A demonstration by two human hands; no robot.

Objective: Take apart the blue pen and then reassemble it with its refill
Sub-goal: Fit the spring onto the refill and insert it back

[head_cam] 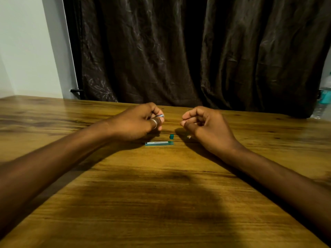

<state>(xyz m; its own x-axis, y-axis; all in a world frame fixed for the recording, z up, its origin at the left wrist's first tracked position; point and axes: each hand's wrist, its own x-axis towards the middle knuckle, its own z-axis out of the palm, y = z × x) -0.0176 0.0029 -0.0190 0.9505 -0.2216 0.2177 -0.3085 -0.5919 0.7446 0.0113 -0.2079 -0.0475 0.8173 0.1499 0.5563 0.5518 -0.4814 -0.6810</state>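
The blue-green pen barrel (159,143) lies flat on the wooden table (161,194) between my hands. A small blue-green end cap (171,136) stands just behind its right end. My left hand (138,122) hovers above the barrel's left end, fingers closed on a thin silvery-blue piece (160,115), probably the refill, whose tip pokes out to the right. My right hand (204,124) is curled with fingertips pinched together; whether it holds a small part I cannot tell. A tiny pale piece (189,137) shows on the table beneath that hand.
A dark curtain (179,51) hangs behind the table's far edge. A plastic water bottle (322,101) stands at the far right. A white wall (26,47) is at the left.
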